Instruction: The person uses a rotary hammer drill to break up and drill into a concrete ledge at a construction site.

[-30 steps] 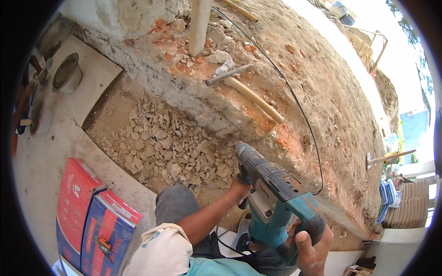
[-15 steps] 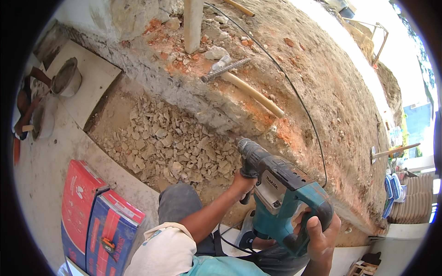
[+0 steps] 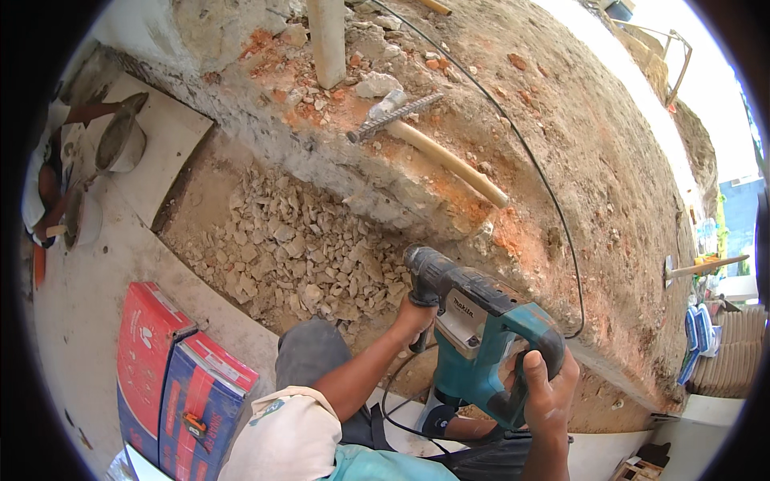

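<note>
I hold a teal and black rotary hammer [image 3: 481, 329] with both hands. My left hand [image 3: 413, 319] grips its black side handle near the front. My right hand [image 3: 549, 393] wraps the rear handle. The tool's nose points at the broken edge of a rough concrete and brick ledge [image 3: 417, 200]. A pile of pale rubble [image 3: 297, 256] lies in the pit below the ledge, just left of the tool. The tool's black cable [image 3: 393, 401] loops down by my knee [image 3: 309, 357].
A hammer with a wooden handle [image 3: 441, 152] lies on the ledge beside a white pipe [image 3: 327, 40]. A black cable [image 3: 553, 208] runs across the ledge. Two red and blue boxes [image 3: 180, 385] stand at lower left. Buckets [image 3: 120, 140] sit at far left, stacked tiles [image 3: 734, 353] at right.
The view has shifted so the ledge and rubble sit higher and closer. The rotary hammer stays in both hands, now slightly lower and more to the right against the ledge edge.
</note>
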`<state>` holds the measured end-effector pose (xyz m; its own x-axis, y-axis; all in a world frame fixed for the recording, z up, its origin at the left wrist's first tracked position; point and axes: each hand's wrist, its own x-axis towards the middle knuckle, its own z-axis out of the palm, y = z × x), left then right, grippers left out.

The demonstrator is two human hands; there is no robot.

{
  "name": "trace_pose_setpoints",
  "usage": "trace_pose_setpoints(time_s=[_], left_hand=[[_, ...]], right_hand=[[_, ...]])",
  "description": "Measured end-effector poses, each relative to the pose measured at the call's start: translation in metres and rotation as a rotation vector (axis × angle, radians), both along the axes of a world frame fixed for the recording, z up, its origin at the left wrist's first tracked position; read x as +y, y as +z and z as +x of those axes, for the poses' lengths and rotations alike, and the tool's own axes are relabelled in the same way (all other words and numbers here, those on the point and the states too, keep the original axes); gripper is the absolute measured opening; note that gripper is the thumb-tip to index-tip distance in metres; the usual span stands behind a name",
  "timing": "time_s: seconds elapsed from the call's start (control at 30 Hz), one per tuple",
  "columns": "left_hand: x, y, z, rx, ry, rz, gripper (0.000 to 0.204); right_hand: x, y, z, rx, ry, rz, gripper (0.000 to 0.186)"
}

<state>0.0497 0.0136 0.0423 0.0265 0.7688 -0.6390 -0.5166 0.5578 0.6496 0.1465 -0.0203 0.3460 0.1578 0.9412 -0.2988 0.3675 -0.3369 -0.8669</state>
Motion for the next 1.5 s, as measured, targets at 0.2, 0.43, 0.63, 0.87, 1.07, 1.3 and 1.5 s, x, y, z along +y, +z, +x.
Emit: trace_pose_setpoints(time_s=[0.2, 0.43, 0.63, 0.87, 1.07, 1.3, 1.5], left_hand=[[-0.014, -0.028, 0.006, 0.003, 0.109, 0.047, 0.009], [-0.027, 0.015, -0.020, 0.451, -0.160, -0.031, 0.022], [-0.086, 0.036, -0.037, 0.536, -0.152, -0.010, 0.034], [-0.079, 0.058, -0.042, 0.804, -0.433, 0.055, 0.038], [-0.069, 0.060, -0.041, 0.973, -0.625, 0.088, 0.032], [-0.052, 0.036, -0.056, 1.067, -0.687, 0.100, 0.031], [-0.045, 0.035, -0.055, 1.078, -0.734, 0.045, 0.028]], right_hand=[[-0.024, -0.033, 0.022, -0.005, 0.084, 0.044, 0.051], [-0.051, -0.033, 0.031, 0.235, -0.136, 0.007, 0.054], [-0.079, -0.032, 0.056, 0.172, 0.053, 0.062, 0.059], [-0.161, -0.071, 0.058, 0.503, -0.339, 0.103, 0.055], [-0.199, -0.114, 0.050, 0.700, -0.576, 0.094, 0.054], [-0.192, -0.150, 0.033, 0.822, -0.680, -0.041, 0.058], [-0.188, -0.169, 0.051, 0.817, -0.701, -0.102, 0.060]])
